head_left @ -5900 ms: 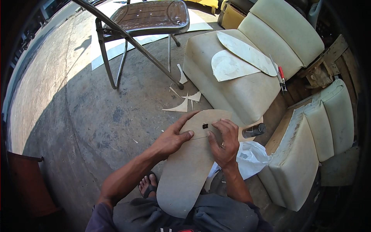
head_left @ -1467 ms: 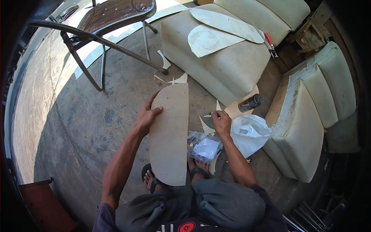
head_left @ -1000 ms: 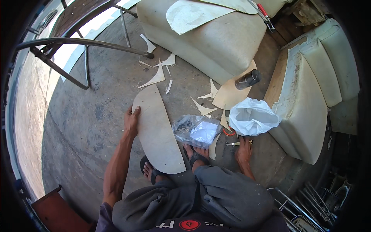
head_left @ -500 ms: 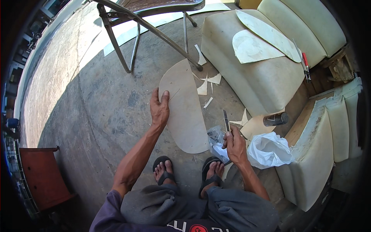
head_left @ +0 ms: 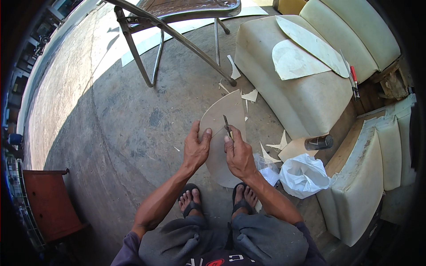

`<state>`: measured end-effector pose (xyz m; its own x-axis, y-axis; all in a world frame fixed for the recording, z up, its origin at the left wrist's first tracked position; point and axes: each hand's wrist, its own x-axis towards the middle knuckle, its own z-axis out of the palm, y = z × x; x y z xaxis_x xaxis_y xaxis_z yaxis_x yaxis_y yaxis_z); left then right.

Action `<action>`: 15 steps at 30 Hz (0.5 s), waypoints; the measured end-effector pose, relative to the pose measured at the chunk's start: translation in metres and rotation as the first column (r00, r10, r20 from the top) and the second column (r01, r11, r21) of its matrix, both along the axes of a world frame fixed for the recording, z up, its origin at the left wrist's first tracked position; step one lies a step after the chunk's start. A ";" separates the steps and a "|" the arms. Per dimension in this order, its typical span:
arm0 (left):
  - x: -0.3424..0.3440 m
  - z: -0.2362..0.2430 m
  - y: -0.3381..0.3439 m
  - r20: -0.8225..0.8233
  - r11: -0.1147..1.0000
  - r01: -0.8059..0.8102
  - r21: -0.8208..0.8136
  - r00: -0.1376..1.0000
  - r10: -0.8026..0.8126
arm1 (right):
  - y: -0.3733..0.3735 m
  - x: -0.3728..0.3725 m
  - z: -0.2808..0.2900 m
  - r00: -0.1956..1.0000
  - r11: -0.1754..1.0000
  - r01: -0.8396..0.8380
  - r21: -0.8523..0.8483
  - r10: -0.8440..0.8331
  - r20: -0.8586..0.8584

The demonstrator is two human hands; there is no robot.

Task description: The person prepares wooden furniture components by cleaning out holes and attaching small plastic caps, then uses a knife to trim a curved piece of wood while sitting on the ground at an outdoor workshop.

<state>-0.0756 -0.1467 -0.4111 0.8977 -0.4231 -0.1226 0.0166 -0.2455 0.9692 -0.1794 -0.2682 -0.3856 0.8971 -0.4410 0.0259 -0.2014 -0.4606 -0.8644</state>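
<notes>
Two hands, one flat board and a knife.
My left hand point(head_left: 196, 148) pinches the thin, bendy board point(head_left: 222, 137) edge; my right hand point(head_left: 239, 153) squeezes the knife point(head_left: 227, 126).

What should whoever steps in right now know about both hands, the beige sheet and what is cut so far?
Left hand: grip on the left edge of the beige sheet, holding it steady on the concrete floor.
Right hand: grip shut on a small blade, tip on the sheet near its middle.
Done: offcuts lie around; two cut pieces rest on the cushion.
Left: the cut under the blade looks unfinished.
</notes>
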 end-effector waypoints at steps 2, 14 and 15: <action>0.007 -0.005 0.002 -0.058 0.997 0.028 -0.074 0.998 -0.032 | 0.004 0.000 0.002 0.999 1.000 -0.030 -0.005 0.030 0.045; 0.037 0.019 -0.012 -0.094 0.994 0.068 0.082 0.994 -0.060 | 0.007 -0.004 0.009 0.996 0.991 -0.006 0.135 0.017 -0.083; 0.039 0.018 -0.012 -0.014 0.987 0.095 0.129 0.995 -0.094 | 0.007 -0.004 0.009 0.994 0.988 0.015 0.152 0.002 -0.110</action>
<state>-0.0371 -0.1589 -0.3931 0.8531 -0.4863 -0.1889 -0.0050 -0.3698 0.9291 -0.1837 -0.2608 -0.3770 0.8878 -0.4384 -0.1399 -0.3012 -0.3238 -0.8969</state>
